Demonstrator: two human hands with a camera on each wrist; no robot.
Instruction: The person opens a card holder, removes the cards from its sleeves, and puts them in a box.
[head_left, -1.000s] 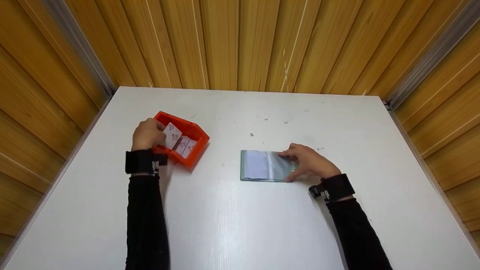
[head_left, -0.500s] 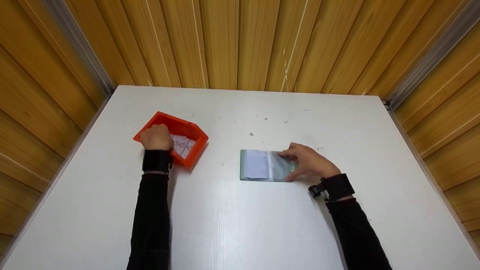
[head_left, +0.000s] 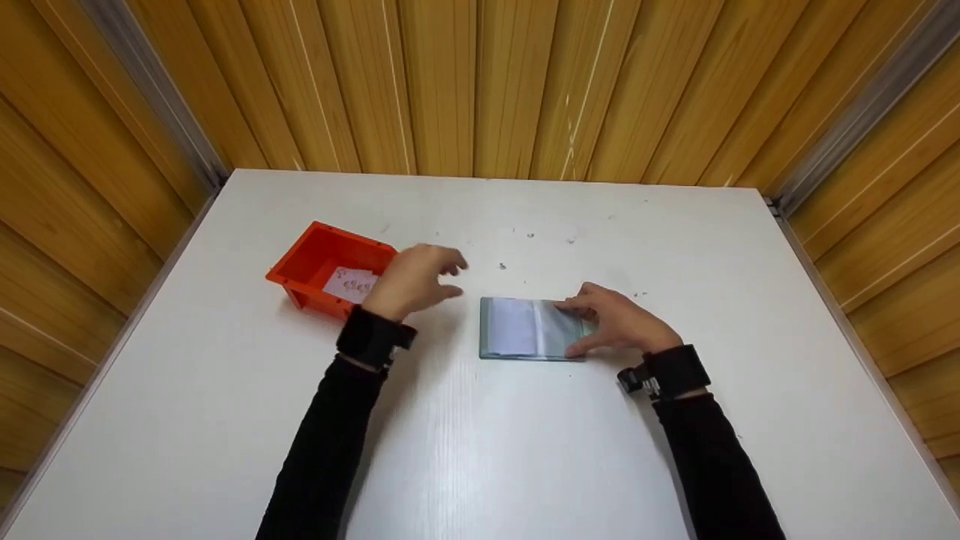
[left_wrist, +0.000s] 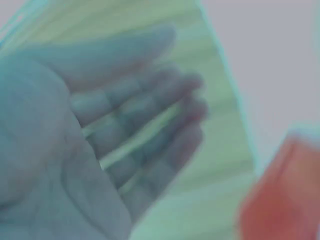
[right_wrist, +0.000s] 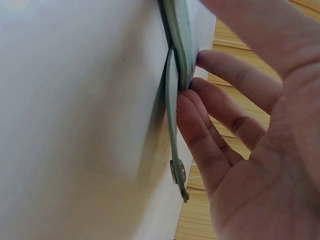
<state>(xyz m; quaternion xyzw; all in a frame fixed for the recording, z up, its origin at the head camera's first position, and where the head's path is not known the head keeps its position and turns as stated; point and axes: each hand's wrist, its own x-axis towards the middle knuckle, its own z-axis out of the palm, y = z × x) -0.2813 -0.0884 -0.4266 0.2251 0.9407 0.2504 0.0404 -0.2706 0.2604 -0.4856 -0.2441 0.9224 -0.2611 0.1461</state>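
My left hand hangs over the right end of the red bin with nothing in it; the left wrist view shows a bare palm and loosely bent fingers. Inside the bin lie white cards with reddish print, partly hidden by the hand. A green card holder with clear sleeves lies open on the table, white paper showing in its left part. My right hand holds its right end between thumb and fingers. In the right wrist view, a strap with a metal snap sticks out from the holder.
The white table has small dark marks near its far side. Wood-patterned panels stand behind it and on both sides. Metal posts meet the table at its far corners.
A second ago my left hand held a card at the bin; it dipped into the bin, then came away to the right without the card. My right hand and the holder stay in place.
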